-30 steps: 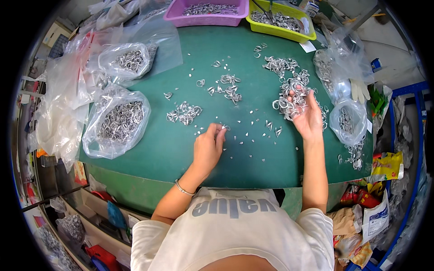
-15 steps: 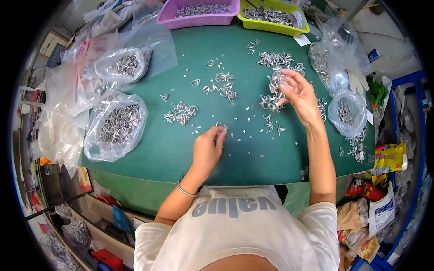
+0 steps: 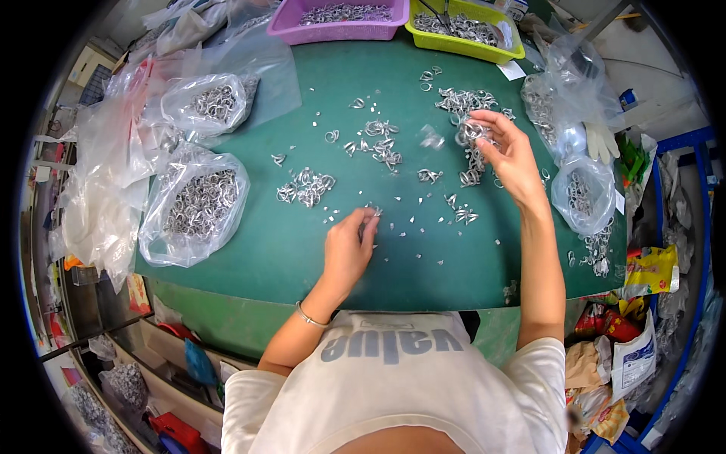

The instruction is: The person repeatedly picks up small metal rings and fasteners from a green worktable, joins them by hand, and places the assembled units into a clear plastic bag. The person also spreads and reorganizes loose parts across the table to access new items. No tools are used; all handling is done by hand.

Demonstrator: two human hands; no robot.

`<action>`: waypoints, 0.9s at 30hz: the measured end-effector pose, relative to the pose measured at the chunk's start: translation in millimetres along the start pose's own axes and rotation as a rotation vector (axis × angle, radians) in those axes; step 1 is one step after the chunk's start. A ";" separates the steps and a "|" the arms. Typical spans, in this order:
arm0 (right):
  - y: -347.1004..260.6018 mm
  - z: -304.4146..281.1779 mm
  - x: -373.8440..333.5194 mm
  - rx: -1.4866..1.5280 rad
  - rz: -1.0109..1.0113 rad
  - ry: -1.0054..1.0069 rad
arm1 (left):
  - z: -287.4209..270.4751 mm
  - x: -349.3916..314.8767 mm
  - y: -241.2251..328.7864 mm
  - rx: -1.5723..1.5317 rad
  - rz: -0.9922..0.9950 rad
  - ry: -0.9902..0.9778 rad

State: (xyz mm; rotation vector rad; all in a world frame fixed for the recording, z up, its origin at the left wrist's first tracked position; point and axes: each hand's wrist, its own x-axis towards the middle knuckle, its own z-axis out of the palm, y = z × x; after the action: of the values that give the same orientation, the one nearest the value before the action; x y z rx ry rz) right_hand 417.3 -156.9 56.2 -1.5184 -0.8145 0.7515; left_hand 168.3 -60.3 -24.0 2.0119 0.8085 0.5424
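Observation:
Near the front middle of the green table (image 3: 423, 280), my left hand (image 3: 349, 246) is closed in a pinch on a small silver metal piece (image 3: 378, 212); its exact shape is too small to make out. Further right, my right hand (image 3: 508, 151) has its fingers curled round a bunch of silver metal rings (image 3: 472, 134) over a loose heap (image 3: 465, 98). To its left, a blurred silver piece (image 3: 432, 137) shows in motion. Other small ring piles (image 3: 305, 187) lie between the hands and to the left, with tiny bright chips (image 3: 412, 220) scattered among them.
Clear plastic bags of rings (image 3: 200, 204) stand on the left, and another bag (image 3: 581, 193) on the right. Along the back are a purple basket (image 3: 340, 30) and a yellow-green basket (image 3: 465, 47), both holding rings. A white glove (image 3: 601, 141) lies at the right edge.
My right hand has shifted slightly down and right in the view. Rings from beside it now lie apart to its left, and one blurs across the table. My left hand stays nearly still.

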 end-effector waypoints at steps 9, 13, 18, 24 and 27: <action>11.9 -13.6 -2.1 -0.250 -0.007 0.097 | 1.2 2.1 -6.0 -0.012 0.014 -0.002; 14.2 -17.0 -4.7 -0.217 0.056 0.059 | 1.3 2.1 -3.3 -0.020 -0.011 -0.008; 18.8 -21.8 -6.9 -0.133 0.053 -0.071 | 0.0 2.9 -3.4 -0.053 -0.032 -0.044; 28.4 -26.9 -11.3 -0.097 0.030 -0.056 | 0.4 2.9 -0.8 -0.066 -0.061 -0.059; 26.9 -26.4 -13.5 -0.083 -0.030 0.024 | 2.6 1.0 -6.1 -0.107 -0.032 -0.026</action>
State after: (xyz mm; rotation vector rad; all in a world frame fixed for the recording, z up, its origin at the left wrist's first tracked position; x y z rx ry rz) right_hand 434.0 -184.1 32.0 -1.5829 -0.8573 0.6831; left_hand 168.6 -58.6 -30.5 1.9009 0.7788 0.5296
